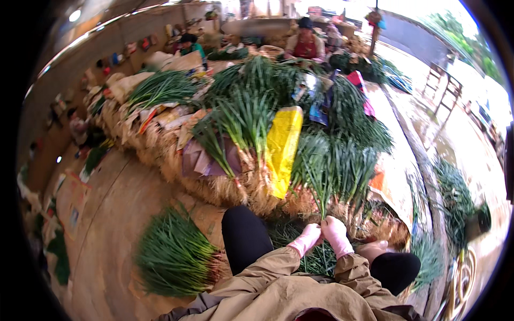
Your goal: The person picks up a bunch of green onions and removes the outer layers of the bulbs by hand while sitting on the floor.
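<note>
In pink gloves, my two hands meet low between my knees. My left hand (309, 237) is closed, its fingertips close to the right. My right hand (335, 235) is closed too, around the lower end of a few spring onions (323, 199) whose green leaves point away from me. What my left fingertips pinch is too small to tell. Just beyond stands a row of spring onions (348, 166) with rooty ends toward me. Loose green leaves (316, 261) lie below my hands. A large spring onion bundle (174, 254) rests on the floor at left.
Ahead rises a long heap of rooty bundles (160, 142) with a yellow sack (285, 152) on it. People (305, 45) sit behind the heap. A log-like edge (415, 139) runs along the right, with a coiled hose (465, 278) beyond it.
</note>
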### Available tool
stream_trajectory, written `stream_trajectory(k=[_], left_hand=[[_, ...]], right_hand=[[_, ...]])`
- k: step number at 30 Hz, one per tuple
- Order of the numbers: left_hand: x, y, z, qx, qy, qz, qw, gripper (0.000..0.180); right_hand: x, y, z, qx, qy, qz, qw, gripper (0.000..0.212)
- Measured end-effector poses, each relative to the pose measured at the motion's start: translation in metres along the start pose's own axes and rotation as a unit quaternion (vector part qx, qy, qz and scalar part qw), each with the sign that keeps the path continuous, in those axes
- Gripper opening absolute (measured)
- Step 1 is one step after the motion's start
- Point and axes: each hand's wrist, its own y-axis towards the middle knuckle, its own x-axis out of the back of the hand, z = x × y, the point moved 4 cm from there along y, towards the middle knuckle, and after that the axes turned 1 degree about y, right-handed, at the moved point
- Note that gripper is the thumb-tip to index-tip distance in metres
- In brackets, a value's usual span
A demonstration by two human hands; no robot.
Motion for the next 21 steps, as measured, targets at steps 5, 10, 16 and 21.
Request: stream_trajectory(k=[5,10,16,21], left_hand=[[0.006,-0.006,-0.009,0.023,-0.162,0.097,0.982,0.02],[0.027,-0.01,-0.005,0.048,-0.331,0.186,0.924,0.026],[0.033,-0.013,-0.003,-0.015,-0.354,0.245,0.903,0.028],[0.046,-0.045,-0.01,-0.012,-0.125,0.083,0.989,0.026]], right_hand=[[-0.049,0.014,-0.069,-0.122,0.061,-0.07,0.988,0.033],[-0.097,-0.033,-0.1,-0.096,-0.061,0.625,0.772,0.047],[-0.02,0.044,0.019,-0.151,0.537,0.245,0.793,0.03],[-0.046,0.028,0.027,-0.021,0.393,0.201,0.897,0.025]])
